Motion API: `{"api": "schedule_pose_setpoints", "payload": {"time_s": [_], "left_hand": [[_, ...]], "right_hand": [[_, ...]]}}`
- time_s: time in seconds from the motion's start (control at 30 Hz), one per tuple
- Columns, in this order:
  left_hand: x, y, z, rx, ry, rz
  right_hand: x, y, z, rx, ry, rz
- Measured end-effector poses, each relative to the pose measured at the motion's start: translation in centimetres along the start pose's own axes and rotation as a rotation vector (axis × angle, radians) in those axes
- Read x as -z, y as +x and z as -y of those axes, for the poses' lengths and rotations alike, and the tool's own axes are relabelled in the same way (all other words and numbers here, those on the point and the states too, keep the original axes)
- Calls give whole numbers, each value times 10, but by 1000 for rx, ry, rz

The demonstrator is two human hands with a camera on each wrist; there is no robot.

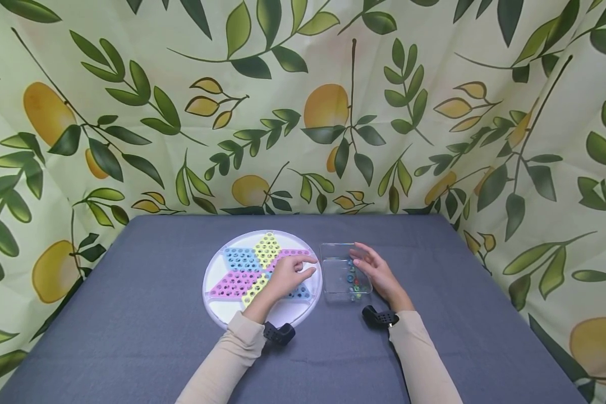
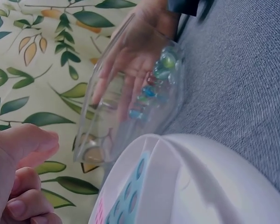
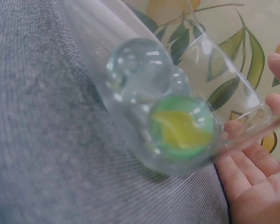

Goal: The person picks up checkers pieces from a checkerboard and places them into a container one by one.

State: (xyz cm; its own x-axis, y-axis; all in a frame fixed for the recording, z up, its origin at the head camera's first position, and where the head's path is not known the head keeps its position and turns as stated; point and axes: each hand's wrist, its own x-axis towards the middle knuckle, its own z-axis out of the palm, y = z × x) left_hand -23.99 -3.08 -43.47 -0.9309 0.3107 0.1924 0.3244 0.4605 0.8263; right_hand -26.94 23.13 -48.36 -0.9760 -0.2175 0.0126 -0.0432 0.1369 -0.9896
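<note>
My left hand point(image 1: 284, 276) is over the right part of a round white Chinese checkers board point(image 1: 212, 275). A gap shows between its thumb and fingers, and nothing is seen between them. The board's star of holes point(image 1: 236, 284) is pink, yellow and blue. Beside the board stands a clear plastic box point(image 1: 335, 278) with several glass marbles point(image 1: 356, 289) along its right side. My right hand point(image 1: 376, 272) is at the box's right wall, fingers loosely extended; whether they touch it, I cannot tell. Close up in the right wrist view are a green-and-yellow marble point(image 3: 183, 127) and a clear marble point(image 3: 140, 70).
A dark grey-blue cloth point(image 1: 146, 314) covers the table under the board and box. Behind it hangs a cream curtain point(image 1: 283, 151) with leaves and orange fruit. A black wrist camera point(image 1: 279, 333) sits on the left wrist, another black camera point(image 1: 379, 317) on the right.
</note>
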Motion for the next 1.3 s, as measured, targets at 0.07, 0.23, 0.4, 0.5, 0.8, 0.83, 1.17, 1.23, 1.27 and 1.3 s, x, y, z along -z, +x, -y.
{"api": "schedule_pose_setpoints", "payload": {"time_s": [0.07, 0.23, 0.4, 0.5, 0.8, 0.83, 1.17, 1.23, 1.27, 1.3], "left_hand": [[3, -1, 0, 5, -5, -9], [9, -3, 2, 29, -5, -57], [15, -6, 5, 51, -24, -80], [18, -7, 8, 67, -29, -67], [28, -10, 13, 91, -21, -77], [29, -10, 14, 89, -27, -77], [39, -16, 17, 127, -73, -37], [41, -16, 18, 141, -80, -32], [41, -17, 18, 149, -89, -29], [42, -17, 19, 152, -90, -30]], "right_hand": [[0, 0, 0, -3, -3, 0], [0, -1, 0, -2, 2, 0], [0, -1, 0, -6, -11, -6], [0, -1, 1, -6, -22, -9], [0, -1, 0, -4, -14, -6], [1, -1, 0, -4, -16, -3], [1, -1, -1, 13, -4, 10], [0, -1, -1, 8, -5, 12], [0, -1, -1, 10, -4, 13], [0, -1, -1, 12, -1, 14]]}}
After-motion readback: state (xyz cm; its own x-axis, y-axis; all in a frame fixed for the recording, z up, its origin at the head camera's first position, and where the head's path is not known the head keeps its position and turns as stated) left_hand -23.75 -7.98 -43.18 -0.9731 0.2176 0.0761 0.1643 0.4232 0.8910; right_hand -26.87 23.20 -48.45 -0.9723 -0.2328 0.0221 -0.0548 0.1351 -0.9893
